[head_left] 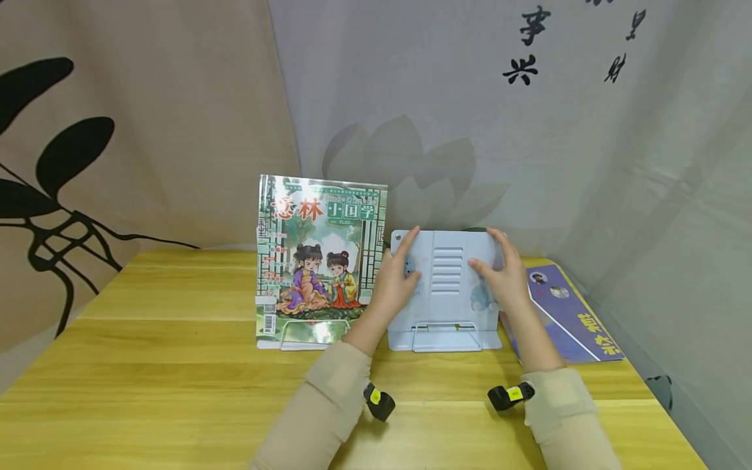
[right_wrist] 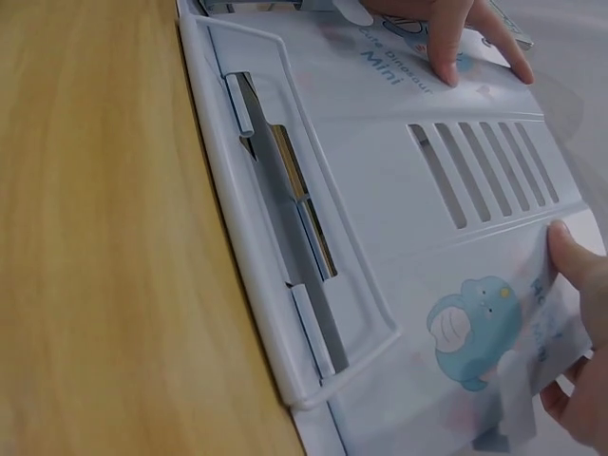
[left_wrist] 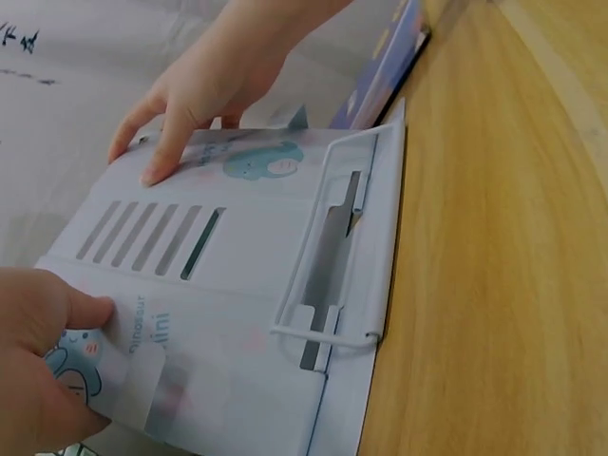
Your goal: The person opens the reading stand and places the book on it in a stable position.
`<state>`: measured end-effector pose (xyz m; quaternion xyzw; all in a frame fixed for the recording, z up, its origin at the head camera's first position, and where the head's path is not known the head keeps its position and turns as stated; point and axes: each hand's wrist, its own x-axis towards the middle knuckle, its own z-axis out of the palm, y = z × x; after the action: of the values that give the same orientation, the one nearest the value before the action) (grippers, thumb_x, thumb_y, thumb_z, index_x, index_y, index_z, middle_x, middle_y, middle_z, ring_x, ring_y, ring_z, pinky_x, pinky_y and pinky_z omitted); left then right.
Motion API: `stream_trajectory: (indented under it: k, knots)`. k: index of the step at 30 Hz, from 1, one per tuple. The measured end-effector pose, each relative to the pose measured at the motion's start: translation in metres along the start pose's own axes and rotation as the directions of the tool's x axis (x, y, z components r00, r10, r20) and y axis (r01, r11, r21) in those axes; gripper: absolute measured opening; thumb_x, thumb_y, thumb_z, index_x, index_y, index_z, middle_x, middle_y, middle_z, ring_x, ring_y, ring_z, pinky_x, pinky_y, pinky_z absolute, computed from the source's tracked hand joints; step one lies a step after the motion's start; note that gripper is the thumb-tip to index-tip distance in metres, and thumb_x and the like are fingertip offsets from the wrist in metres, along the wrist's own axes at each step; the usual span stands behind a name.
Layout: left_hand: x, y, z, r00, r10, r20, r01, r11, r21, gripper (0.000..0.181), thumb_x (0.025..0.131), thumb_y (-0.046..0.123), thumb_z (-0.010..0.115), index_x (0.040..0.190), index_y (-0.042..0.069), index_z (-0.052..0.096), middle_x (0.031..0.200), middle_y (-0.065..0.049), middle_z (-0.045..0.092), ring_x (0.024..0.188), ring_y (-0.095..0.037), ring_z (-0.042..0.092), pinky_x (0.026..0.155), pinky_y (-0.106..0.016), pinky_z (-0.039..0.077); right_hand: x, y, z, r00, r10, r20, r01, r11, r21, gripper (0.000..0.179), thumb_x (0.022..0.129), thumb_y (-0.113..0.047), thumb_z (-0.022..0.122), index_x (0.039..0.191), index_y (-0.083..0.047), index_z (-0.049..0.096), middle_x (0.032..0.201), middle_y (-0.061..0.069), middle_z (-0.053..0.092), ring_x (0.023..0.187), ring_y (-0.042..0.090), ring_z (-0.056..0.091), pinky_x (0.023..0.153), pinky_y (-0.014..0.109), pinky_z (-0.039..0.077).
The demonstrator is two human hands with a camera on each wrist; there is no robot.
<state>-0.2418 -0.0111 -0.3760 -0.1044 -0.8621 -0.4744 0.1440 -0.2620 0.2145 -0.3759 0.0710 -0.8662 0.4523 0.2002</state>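
Observation:
A pale blue-white metal book stand (head_left: 448,307), printed with small dinosaurs, leans back on the table with both hands at its sides. It has a row of slots in the middle and a white wire page holder (left_wrist: 328,237) along its bottom lip. My left hand (head_left: 393,287) holds its left edge, thumb on the front face and index finger stretched toward the top corner. On the opposite edge, my right hand (head_left: 510,277) grips with the thumb (right_wrist: 570,252) in front and other fingers behind the panel. Those rear fingers are partly hidden.
Left of the stand, a green illustrated magazine (head_left: 323,261) stands propped upright on a similar white holder with a wire clip. A purple book (head_left: 570,320) lies to the right, near the table's edge. A printed cloth curtain (head_left: 411,85) hangs behind the wooden table (head_left: 176,378).

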Motion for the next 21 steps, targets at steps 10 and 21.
stream_trajectory:
  k: [10,21]
  knots:
    - [0.002,-0.001,0.005,0.999,-0.04,-0.003,0.04,0.998,0.042,0.091,0.086,0.005,0.07,0.151,0.045,0.02,0.143,-0.033,0.031,0.088,-0.034,0.061,0.065,-0.035,0.053,0.0,-0.001,0.001,1.0,0.012,0.022,-0.012,0.999,-0.037,0.075,0.083,-0.023,0.076,0.147,-0.025,0.037,0.149,0.017,0.033,0.136,0.04,0.027,0.107,0.059,0.022]
    - [-0.028,0.001,0.006,0.992,-0.093,0.082,0.086,0.992,0.093,0.084,0.091,0.019,0.066,0.154,0.034,0.012,0.151,-0.034,0.003,0.131,-0.052,0.027,0.096,-0.056,0.04,-0.017,0.004,0.002,0.997,-0.052,0.056,0.057,0.994,-0.097,0.097,0.079,-0.01,0.079,0.154,-0.02,0.019,0.146,0.026,0.026,0.132,0.047,0.028,0.107,0.059,0.023]
